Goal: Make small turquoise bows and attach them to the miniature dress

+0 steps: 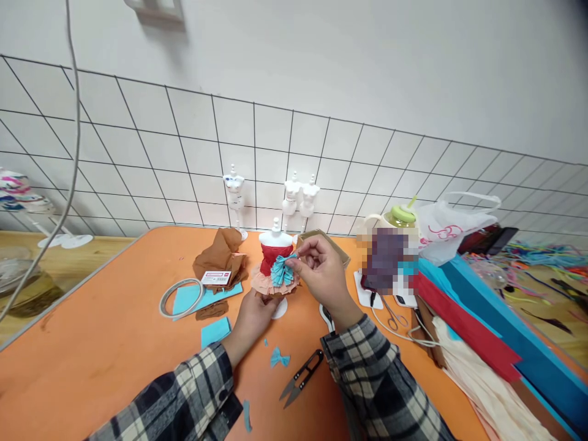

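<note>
A miniature white mannequin [276, 235] stands upright at mid-table, dressed in a red crepe-paper bodice [272, 258] and a ruffled peach skirt [261, 283]. My left hand [257, 317] is closed at the mannequin's stand under the skirt, its fingertips partly hidden by the ruffle. Between thumb and index finger, my right hand [325, 272] pinches the edge of a pleated blue paper piece [282, 271], which lies against the front of the bodice and skirt. Nearer to me are a small blue paper bow [280, 358] and black thread snips [302, 378] with blades apart.
Left of the mannequin lie crumpled brown paper [219, 252], a tape roll [165, 304], a small white box [215, 278] and blue paper [215, 331]. Scissors [395, 318], cables and red paper strips [468, 327] lie to the right. Small bare mannequins [234, 191] stand behind, before a wire grid.
</note>
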`<state>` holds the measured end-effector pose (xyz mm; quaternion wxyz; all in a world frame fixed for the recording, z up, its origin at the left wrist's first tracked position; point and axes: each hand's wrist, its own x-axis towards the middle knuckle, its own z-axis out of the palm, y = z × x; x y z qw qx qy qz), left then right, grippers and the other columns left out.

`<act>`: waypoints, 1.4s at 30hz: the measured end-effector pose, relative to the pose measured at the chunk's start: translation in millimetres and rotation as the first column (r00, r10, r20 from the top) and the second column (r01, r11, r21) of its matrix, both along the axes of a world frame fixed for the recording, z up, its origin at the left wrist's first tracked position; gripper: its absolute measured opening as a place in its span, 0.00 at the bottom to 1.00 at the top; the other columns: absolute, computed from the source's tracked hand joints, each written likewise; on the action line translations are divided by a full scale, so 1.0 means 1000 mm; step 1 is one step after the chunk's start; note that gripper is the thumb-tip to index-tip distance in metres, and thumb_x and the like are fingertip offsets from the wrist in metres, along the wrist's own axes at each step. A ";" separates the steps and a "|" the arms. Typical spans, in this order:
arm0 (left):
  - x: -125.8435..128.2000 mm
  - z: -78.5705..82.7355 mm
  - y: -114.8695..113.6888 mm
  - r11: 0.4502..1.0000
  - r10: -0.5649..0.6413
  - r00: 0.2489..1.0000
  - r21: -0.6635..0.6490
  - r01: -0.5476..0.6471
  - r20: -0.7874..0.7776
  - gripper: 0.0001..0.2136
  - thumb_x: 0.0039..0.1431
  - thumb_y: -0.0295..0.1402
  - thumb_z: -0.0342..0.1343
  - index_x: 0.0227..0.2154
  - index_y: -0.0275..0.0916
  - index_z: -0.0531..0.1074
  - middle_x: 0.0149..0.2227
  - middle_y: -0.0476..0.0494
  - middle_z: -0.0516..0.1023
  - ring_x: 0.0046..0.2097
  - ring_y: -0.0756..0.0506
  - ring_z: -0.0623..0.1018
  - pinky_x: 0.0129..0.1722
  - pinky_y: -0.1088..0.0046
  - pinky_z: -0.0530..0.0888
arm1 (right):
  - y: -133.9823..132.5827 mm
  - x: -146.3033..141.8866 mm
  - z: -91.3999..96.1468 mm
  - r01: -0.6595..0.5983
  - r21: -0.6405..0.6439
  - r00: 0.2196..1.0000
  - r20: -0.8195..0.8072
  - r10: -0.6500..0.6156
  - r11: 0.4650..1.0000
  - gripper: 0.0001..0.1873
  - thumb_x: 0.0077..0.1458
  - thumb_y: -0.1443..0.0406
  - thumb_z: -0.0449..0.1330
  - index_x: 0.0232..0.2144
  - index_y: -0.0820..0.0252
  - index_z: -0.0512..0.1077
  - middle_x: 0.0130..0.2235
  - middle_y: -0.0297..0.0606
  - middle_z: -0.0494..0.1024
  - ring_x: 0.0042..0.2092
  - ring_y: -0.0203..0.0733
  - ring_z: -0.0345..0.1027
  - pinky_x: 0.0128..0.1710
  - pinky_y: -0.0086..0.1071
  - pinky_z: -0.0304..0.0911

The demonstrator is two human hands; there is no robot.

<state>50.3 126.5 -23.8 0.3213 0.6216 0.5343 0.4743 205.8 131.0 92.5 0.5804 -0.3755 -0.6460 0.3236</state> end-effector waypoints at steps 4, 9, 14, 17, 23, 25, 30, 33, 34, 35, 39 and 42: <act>-0.002 0.001 0.000 1.000 -0.005 0.997 0.007 0.006 -0.073 0.20 0.53 0.34 0.56 0.49 0.34 0.70 0.52 0.35 0.78 0.53 0.37 0.77 0.52 0.61 0.73 | 0.000 -0.001 -0.003 0.050 0.035 0.997 0.052 -0.052 0.998 0.12 0.50 0.61 0.66 0.31 0.56 0.66 0.23 0.25 0.63 0.23 0.31 0.51 0.22 0.27 0.49; -0.006 -0.001 0.000 0.999 -0.043 0.988 0.003 0.044 -0.149 0.15 0.53 0.33 0.56 0.44 0.36 0.74 0.47 0.38 0.81 0.51 0.36 0.78 0.49 0.60 0.74 | -0.002 -0.005 -0.005 0.136 0.103 0.983 0.109 -0.147 0.985 0.11 0.50 0.63 0.66 0.33 0.56 0.66 0.24 0.25 0.61 0.23 0.32 0.51 0.23 0.27 0.50; -0.007 0.002 0.000 0.998 -0.055 0.974 0.009 0.059 -0.219 0.11 0.52 0.33 0.57 0.38 0.37 0.76 0.40 0.40 0.83 0.46 0.36 0.80 0.44 0.63 0.75 | -0.006 -0.005 -0.001 0.176 0.333 0.962 0.140 -0.234 0.926 0.08 0.52 0.67 0.63 0.27 0.57 0.65 0.29 0.31 0.68 0.31 0.36 0.61 0.31 0.30 0.58; -0.007 0.004 0.000 0.998 -0.057 0.969 0.014 0.062 -0.241 0.11 0.51 0.33 0.57 0.38 0.37 0.75 0.39 0.40 0.83 0.43 0.37 0.80 0.42 0.64 0.76 | -0.009 -0.002 0.001 0.102 0.466 0.955 0.201 -0.217 0.879 0.05 0.55 0.70 0.59 0.28 0.57 0.69 0.30 0.33 0.71 0.34 0.38 0.65 0.35 0.33 0.61; -0.007 0.006 -0.001 0.998 -0.062 0.967 0.016 0.068 -0.246 0.12 0.52 0.33 0.56 0.40 0.36 0.75 0.38 0.40 0.83 0.42 0.38 0.80 0.40 0.65 0.76 | -0.011 -0.001 0.001 0.127 0.542 0.934 0.217 -0.284 0.831 0.01 0.54 0.68 0.62 0.31 0.57 0.73 0.33 0.37 0.72 0.36 0.40 0.67 0.36 0.36 0.64; -0.007 0.006 -0.001 0.997 -0.068 0.968 0.015 0.073 -0.241 0.12 0.52 0.33 0.56 0.39 0.37 0.75 0.39 0.40 0.83 0.41 0.38 0.80 0.40 0.65 0.76 | -0.011 -0.002 0.001 0.158 0.534 0.929 0.205 -0.308 0.831 0.01 0.55 0.67 0.62 0.31 0.57 0.72 0.32 0.36 0.71 0.35 0.40 0.67 0.36 0.35 0.64; -0.007 0.007 -0.001 0.996 -0.084 0.973 0.017 0.089 -0.215 0.13 0.52 0.32 0.55 0.40 0.37 0.75 0.38 0.42 0.83 0.38 0.40 0.80 0.39 0.66 0.76 | -0.019 0.000 0.008 0.122 0.516 0.945 0.200 -0.258 0.848 0.06 0.53 0.65 0.64 0.34 0.56 0.70 0.34 0.36 0.72 0.36 0.40 0.66 0.35 0.35 0.64; -0.006 0.009 -0.002 0.995 -0.091 0.978 0.015 0.096 -0.188 0.14 0.52 0.34 0.55 0.42 0.37 0.74 0.37 0.42 0.83 0.39 0.39 0.80 0.39 0.66 0.76 | -0.034 0.010 0.017 0.131 0.454 0.969 0.131 -0.211 0.882 0.10 0.52 0.65 0.65 0.36 0.56 0.68 0.34 0.34 0.70 0.30 0.36 0.61 0.29 0.31 0.59; -0.006 0.009 -0.002 0.995 -0.091 0.980 0.015 0.095 -0.176 0.15 0.52 0.35 0.56 0.43 0.37 0.74 0.38 0.42 0.83 0.40 0.39 0.80 0.40 0.66 0.76 | -0.039 0.015 0.019 0.159 0.419 0.971 0.099 -0.219 0.894 0.09 0.53 0.65 0.63 0.37 0.56 0.68 0.33 0.33 0.70 0.28 0.34 0.59 0.27 0.30 0.57; -0.006 0.010 -0.002 0.996 -0.090 0.982 0.013 0.094 -0.164 0.16 0.52 0.36 0.56 0.44 0.38 0.74 0.39 0.41 0.83 0.42 0.38 0.80 0.40 0.66 0.76 | -0.045 0.020 0.019 0.190 0.376 0.969 0.075 -0.234 0.907 0.08 0.54 0.65 0.61 0.38 0.55 0.68 0.32 0.32 0.69 0.26 0.33 0.56 0.25 0.30 0.54; -0.007 0.007 -0.002 0.996 -0.091 0.990 -0.008 0.090 -0.112 0.17 0.50 0.39 0.60 0.43 0.38 0.74 0.38 0.40 0.83 0.43 0.37 0.80 0.41 0.64 0.75 | -0.063 0.036 0.001 0.224 0.276 0.955 0.130 -0.267 0.935 0.01 0.58 0.66 0.57 0.35 0.56 0.69 0.29 0.32 0.69 0.24 0.33 0.55 0.25 0.30 0.53; -0.009 0.002 -0.001 0.996 -0.087 0.994 -0.032 0.085 -0.068 0.20 0.47 0.40 0.62 0.42 0.35 0.72 0.36 0.40 0.82 0.41 0.38 0.80 0.42 0.62 0.75 | -0.074 0.037 -0.033 0.147 0.256 0.927 0.301 -0.223 0.955 0.03 0.57 0.67 0.56 0.30 0.57 0.68 0.27 0.32 0.70 0.28 0.36 0.63 0.29 0.31 0.58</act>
